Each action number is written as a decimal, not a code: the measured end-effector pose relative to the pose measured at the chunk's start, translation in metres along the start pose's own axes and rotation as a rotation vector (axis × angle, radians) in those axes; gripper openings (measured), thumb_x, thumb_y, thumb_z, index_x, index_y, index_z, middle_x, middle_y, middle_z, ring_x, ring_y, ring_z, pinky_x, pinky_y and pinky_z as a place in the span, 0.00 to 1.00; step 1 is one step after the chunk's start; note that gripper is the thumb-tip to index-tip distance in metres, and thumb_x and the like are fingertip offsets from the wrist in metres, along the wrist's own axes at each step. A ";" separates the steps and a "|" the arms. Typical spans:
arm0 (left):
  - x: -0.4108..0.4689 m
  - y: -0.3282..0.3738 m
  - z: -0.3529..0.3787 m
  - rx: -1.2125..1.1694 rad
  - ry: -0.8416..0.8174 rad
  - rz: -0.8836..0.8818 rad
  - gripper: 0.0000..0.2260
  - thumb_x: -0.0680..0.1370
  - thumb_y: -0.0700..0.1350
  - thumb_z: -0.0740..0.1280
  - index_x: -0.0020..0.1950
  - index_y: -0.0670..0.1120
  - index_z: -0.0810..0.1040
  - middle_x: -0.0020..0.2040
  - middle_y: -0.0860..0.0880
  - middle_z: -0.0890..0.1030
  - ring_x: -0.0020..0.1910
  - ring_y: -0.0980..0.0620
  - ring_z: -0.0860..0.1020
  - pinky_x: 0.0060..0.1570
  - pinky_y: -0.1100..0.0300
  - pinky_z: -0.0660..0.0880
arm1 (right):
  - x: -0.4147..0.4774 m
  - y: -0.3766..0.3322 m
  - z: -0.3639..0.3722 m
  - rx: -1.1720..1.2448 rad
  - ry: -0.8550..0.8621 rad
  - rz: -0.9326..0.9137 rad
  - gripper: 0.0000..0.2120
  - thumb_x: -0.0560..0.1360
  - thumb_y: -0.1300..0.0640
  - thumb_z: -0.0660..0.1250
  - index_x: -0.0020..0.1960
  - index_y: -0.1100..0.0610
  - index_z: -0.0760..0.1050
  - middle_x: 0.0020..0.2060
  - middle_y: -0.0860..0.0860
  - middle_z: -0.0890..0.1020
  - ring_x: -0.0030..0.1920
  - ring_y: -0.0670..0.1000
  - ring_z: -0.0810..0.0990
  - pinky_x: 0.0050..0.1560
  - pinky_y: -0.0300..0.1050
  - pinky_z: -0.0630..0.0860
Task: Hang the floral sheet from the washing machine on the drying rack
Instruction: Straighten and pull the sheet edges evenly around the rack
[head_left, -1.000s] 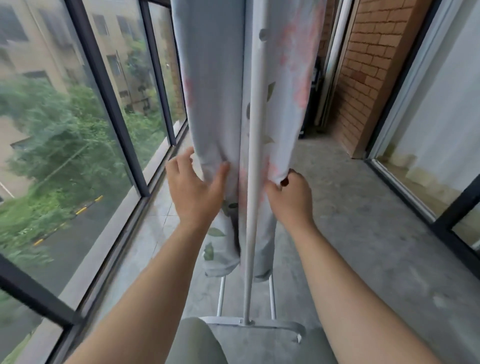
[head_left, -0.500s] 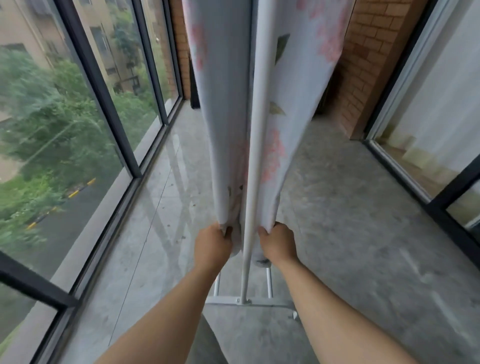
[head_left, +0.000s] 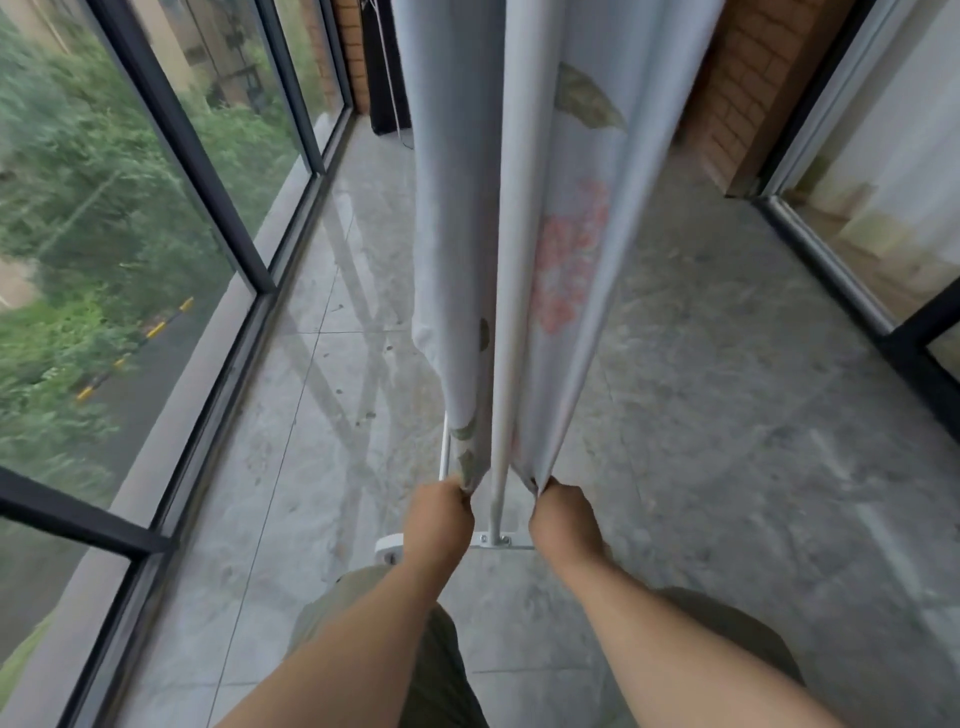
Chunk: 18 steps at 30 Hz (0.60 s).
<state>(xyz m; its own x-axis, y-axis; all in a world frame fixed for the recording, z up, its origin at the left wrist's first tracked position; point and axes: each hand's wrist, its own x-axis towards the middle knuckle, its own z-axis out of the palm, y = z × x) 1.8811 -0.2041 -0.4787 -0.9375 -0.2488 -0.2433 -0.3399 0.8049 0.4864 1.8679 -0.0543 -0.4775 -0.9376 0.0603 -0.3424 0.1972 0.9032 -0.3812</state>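
Observation:
The pale floral sheet (head_left: 569, 218) with pink flowers and green leaves hangs over the white drying rack, one half on each side of its upright pole (head_left: 511, 260). My left hand (head_left: 439, 525) grips the bottom edge of the left half. My right hand (head_left: 563, 525) grips the bottom edge of the right half. Both halves run taut down to my fists, just above the rack's foot (head_left: 395, 548). The top of the rack is out of view.
Tall dark-framed windows (head_left: 187, 135) line the left side. A brick wall (head_left: 737, 88) and a sliding glass door (head_left: 852, 218) stand on the right. Grey tiled floor (head_left: 727, 415) spreads on both sides of the rack. My knees show at the bottom.
Both hands slid down the sheet from mid-height to its bottom edge, and the fabric is now pulled straight. My view tilted down towards the floor.

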 end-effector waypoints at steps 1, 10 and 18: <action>0.001 0.000 0.001 0.000 0.006 0.006 0.10 0.78 0.38 0.62 0.37 0.45 0.75 0.32 0.50 0.72 0.35 0.48 0.71 0.36 0.59 0.66 | 0.001 0.000 0.002 -0.029 -0.005 -0.024 0.14 0.80 0.64 0.56 0.63 0.60 0.74 0.54 0.59 0.81 0.56 0.60 0.81 0.52 0.47 0.76; 0.009 0.004 0.022 -0.094 -0.061 0.026 0.17 0.75 0.36 0.61 0.28 0.48 0.63 0.25 0.51 0.69 0.26 0.54 0.66 0.26 0.64 0.57 | 0.014 -0.010 0.017 -0.035 -0.085 -0.087 0.14 0.83 0.55 0.55 0.62 0.58 0.76 0.52 0.61 0.80 0.54 0.62 0.80 0.49 0.48 0.76; 0.021 0.004 0.017 -0.068 -0.142 0.027 0.20 0.76 0.34 0.59 0.27 0.49 0.61 0.26 0.52 0.66 0.26 0.56 0.63 0.25 0.66 0.58 | 0.019 -0.017 0.030 0.013 -0.178 -0.091 0.10 0.79 0.55 0.62 0.57 0.56 0.78 0.47 0.56 0.82 0.48 0.59 0.82 0.47 0.50 0.81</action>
<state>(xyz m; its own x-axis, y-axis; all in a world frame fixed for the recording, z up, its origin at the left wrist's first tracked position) 1.8615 -0.1967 -0.4960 -0.9279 -0.1448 -0.3435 -0.3234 0.7710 0.5486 1.8556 -0.0815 -0.5032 -0.8867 -0.0981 -0.4518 0.1189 0.8960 -0.4279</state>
